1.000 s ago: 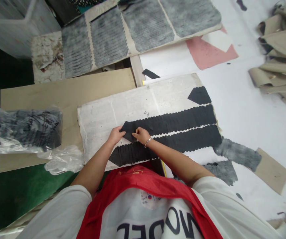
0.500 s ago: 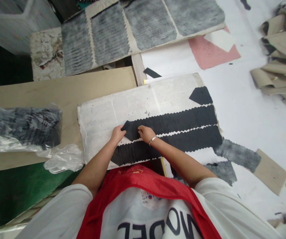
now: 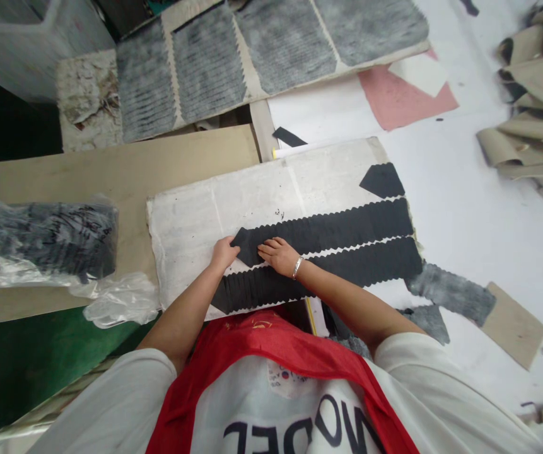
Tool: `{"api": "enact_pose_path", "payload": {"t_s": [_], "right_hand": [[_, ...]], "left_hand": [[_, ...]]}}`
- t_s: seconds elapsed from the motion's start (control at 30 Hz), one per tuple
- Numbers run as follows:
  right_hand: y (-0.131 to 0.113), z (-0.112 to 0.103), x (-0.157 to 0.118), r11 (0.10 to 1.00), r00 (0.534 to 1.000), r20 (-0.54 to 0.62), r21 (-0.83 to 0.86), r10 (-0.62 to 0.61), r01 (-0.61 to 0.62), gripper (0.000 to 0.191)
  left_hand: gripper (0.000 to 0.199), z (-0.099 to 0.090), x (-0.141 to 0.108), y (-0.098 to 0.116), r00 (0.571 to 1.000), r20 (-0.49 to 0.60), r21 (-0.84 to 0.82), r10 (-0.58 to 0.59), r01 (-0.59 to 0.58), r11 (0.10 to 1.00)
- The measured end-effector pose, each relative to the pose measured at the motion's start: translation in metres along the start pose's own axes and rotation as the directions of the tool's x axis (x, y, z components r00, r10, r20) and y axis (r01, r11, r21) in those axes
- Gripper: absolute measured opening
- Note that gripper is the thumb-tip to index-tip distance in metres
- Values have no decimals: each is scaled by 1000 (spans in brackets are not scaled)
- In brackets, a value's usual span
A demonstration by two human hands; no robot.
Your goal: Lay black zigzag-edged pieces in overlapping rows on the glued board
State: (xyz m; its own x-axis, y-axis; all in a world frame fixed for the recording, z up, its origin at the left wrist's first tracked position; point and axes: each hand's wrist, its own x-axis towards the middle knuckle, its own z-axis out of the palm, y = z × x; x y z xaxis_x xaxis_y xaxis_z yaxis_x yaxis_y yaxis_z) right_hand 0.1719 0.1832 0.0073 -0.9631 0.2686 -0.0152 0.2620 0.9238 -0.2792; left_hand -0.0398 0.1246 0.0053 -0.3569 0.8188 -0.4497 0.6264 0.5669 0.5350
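Note:
A pale board (image 3: pixel 186 214) lies in front of me with rows of dark, scallop-edged pieces on it. My left hand (image 3: pixel 224 253) pinches the pointed left end of the upper row of dark pieces (image 3: pixel 337 230). Flat on that same row, just right of the left hand, rests my right hand (image 3: pixel 278 255) with its fingers stretched out; a bracelet is on its wrist. Below runs a second row of dark pieces (image 3: pixel 361 268), partly covered by my right forearm. A short pointed dark stack (image 3: pixel 383 181) sits at the board's upper right.
Left lies a clear plastic bag (image 3: pixel 53 243) with dark pieces inside, on a tan board (image 3: pixel 124 157). A long board with grey, powdery panels (image 3: pixel 280 50) is at the back. Pink paper (image 3: pixel 385 101), beige fabric strips (image 3: pixel 526 139) and a grey piece (image 3: pixel 455 293) lie to the right.
My right hand has gone from curled fingers to stretched out flat on the upper row. My left hand keeps its place at the pointed end.

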Motion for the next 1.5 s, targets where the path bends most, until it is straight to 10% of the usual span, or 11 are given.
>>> {"api": "enact_pose_path", "payload": {"t_s": [1.5], "right_hand": [[3, -4, 7, 996, 998, 9, -56, -66, 66, 33]], "left_hand": [[36, -14, -9, 2, 999, -45, 131, -23, 29, 991]]}}
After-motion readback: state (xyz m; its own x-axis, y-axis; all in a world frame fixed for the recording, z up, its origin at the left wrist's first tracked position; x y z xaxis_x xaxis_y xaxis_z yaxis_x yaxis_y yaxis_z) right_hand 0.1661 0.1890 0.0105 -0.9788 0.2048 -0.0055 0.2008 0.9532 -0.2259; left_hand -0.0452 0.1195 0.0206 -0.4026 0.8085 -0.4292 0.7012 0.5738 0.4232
